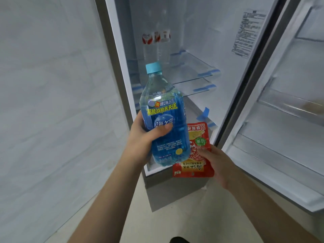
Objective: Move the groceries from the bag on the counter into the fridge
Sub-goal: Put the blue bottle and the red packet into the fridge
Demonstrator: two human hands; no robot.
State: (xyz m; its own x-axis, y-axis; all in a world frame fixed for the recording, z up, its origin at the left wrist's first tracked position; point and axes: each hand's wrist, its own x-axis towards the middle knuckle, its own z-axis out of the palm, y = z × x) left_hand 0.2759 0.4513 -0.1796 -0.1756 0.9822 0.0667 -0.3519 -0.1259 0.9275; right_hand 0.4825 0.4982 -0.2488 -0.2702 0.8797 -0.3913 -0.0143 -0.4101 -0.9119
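Note:
My left hand grips a blue drink bottle with a light-blue cap, upright in front of the open fridge. Just right of it and lower, my right hand pinches a red snack packet with yellow print. Both items are outside the fridge, near its lower front edge. Inside, on a glass shelf, stand clear water bottles with red-and-white labels. The bag and the counter are out of view.
The fridge door stands open to the right, with white door bins. A grey tiled wall runs along the left. Lower glass shelves carry blue tape strips. The beige floor lies below.

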